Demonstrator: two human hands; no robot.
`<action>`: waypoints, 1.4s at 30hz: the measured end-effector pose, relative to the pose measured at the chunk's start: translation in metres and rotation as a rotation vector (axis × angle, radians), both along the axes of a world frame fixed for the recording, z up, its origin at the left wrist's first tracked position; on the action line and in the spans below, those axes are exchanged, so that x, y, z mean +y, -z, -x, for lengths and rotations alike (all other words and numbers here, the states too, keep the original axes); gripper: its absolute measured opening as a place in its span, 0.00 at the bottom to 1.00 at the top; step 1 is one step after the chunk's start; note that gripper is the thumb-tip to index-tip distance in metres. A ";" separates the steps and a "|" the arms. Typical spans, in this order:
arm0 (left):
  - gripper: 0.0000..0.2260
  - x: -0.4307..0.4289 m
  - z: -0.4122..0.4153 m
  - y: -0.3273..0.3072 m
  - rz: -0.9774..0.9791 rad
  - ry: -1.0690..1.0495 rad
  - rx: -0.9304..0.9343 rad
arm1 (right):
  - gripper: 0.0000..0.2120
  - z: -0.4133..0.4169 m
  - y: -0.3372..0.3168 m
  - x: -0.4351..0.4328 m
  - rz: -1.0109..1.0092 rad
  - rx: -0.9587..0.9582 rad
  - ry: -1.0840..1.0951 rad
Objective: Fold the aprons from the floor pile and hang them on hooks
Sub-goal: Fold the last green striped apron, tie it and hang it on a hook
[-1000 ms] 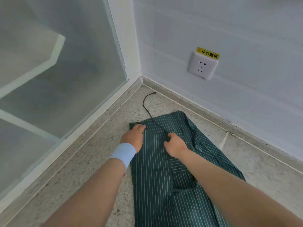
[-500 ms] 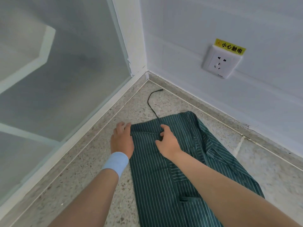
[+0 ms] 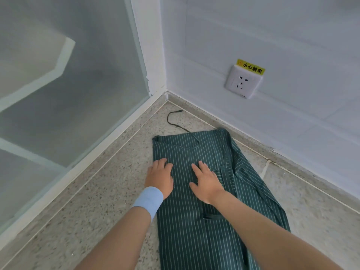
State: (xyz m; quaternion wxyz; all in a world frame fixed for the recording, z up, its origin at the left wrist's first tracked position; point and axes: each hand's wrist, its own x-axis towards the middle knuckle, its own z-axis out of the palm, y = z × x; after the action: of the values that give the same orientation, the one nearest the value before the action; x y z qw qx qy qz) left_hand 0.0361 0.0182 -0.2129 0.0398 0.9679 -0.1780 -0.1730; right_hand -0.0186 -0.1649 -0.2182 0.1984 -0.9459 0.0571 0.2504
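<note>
Green striped apron (image 3: 196, 221) lies flat on speckled floor (image 3: 109, 191), folded lengthwise, near room corner, far edge close to white wall (image 3: 272, 36). Left hand (image 3: 160, 177) rests palm-down on apron's left edge, fingers straight, gripping nothing; pale blue wristband (image 3: 149, 200) on wrist. Right hand (image 3: 206, 180) lies flat mid-apron, fingers spread, holding nothing. Dark tie string (image 3: 174, 121) trails from far edge toward corner. Socket (image 3: 243, 81) with yellow label on wall, far right. Frosted glass panel (image 3: 68, 84) at left.
</note>
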 end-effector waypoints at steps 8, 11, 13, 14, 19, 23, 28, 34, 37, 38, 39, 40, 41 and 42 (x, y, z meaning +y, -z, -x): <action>0.32 -0.026 0.073 0.013 -0.118 0.100 0.199 | 0.24 0.097 -0.005 -0.043 0.104 -0.150 0.188; 0.32 -0.034 0.075 0.005 -0.133 0.054 0.169 | 0.24 0.138 -0.001 -0.076 0.154 -0.159 0.297; 0.28 -0.049 0.086 -0.006 -0.018 0.037 0.115 | 0.24 0.164 -0.004 -0.095 0.184 -0.167 0.381; 0.25 -0.058 0.094 -0.010 0.048 0.059 0.078 | 0.24 0.175 -0.006 -0.103 0.211 -0.154 0.412; 0.15 -0.113 0.142 -0.023 0.273 0.208 0.238 | 0.29 0.221 -0.008 -0.126 0.266 0.015 0.580; 0.23 -0.136 0.174 -0.016 0.091 0.349 0.481 | 0.28 0.241 -0.001 -0.138 0.207 0.033 0.701; 0.24 -0.141 0.181 -0.019 0.061 0.303 0.502 | 0.11 0.253 -0.003 -0.148 0.122 0.094 0.781; 0.16 -0.154 0.181 -0.049 0.317 0.043 0.672 | 0.08 0.243 -0.024 -0.136 -0.253 -0.014 0.867; 0.20 -0.160 0.185 -0.066 0.640 -0.315 1.086 | 0.03 0.229 -0.054 -0.117 -0.500 -0.146 0.874; 0.17 -0.159 0.184 -0.070 0.728 -0.402 1.168 | 0.02 0.223 -0.062 -0.110 -0.568 -0.149 0.817; 0.17 -0.157 0.181 -0.073 0.794 -0.465 1.193 | 0.02 0.217 -0.069 -0.104 -0.621 -0.132 0.739; 0.16 -0.153 0.177 -0.074 0.842 -0.516 1.169 | 0.02 0.211 -0.074 -0.099 -0.663 -0.110 0.659; 0.14 -0.147 0.173 -0.076 0.878 -0.554 1.115 | 0.02 0.207 -0.077 -0.095 -0.688 -0.087 0.595; 0.12 -0.141 0.170 -0.077 0.892 -0.581 1.053 | 0.03 0.203 -0.077 -0.092 -0.719 -0.078 0.563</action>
State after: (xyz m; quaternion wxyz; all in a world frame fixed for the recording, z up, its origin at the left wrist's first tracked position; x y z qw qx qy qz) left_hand -0.1341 -0.1229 -0.1359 0.5524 0.6574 0.0743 -0.5072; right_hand -0.2217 -0.2570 -0.1407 0.5762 -0.7735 0.2139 0.1547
